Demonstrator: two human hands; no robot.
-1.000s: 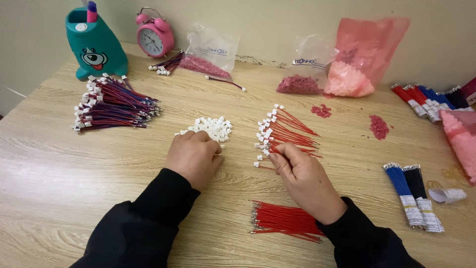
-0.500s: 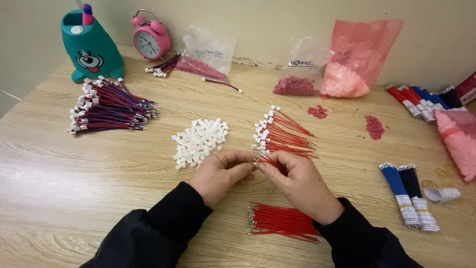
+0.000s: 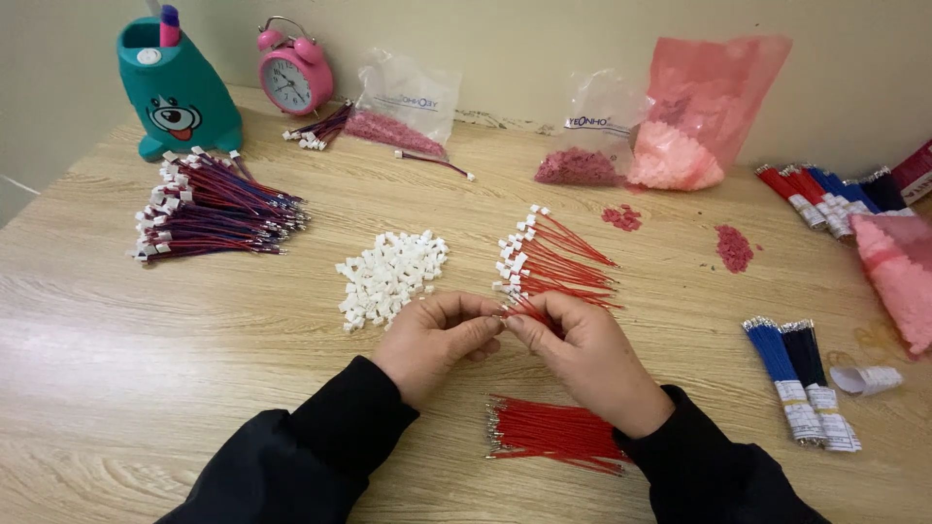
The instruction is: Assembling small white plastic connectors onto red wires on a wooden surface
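My left hand point(image 3: 437, 342) and my right hand point(image 3: 582, 349) meet at their fingertips over the wooden table point(image 3: 146, 340). The right hand pinches a red wire; the left hand's fingers are closed against it, apparently on a small white connector that is mostly hidden. A heap of white connectors point(image 3: 390, 275) lies just beyond the left hand. A fan of red wires with white connectors point(image 3: 549, 262) lies beyond the right hand. A bundle of bare red wires point(image 3: 553, 434) lies near my right wrist.
A pile of red and purple wires with connectors point(image 3: 209, 206) lies at the left. A teal holder point(image 3: 175, 92), a pink alarm clock point(image 3: 294, 68) and bags of pink parts point(image 3: 694, 121) line the back. Blue and dark wire bundles point(image 3: 801, 374) lie at the right.
My left hand left the heap of white connectors and came to my right hand. Both hands now meet at the fingertips nearer to me.
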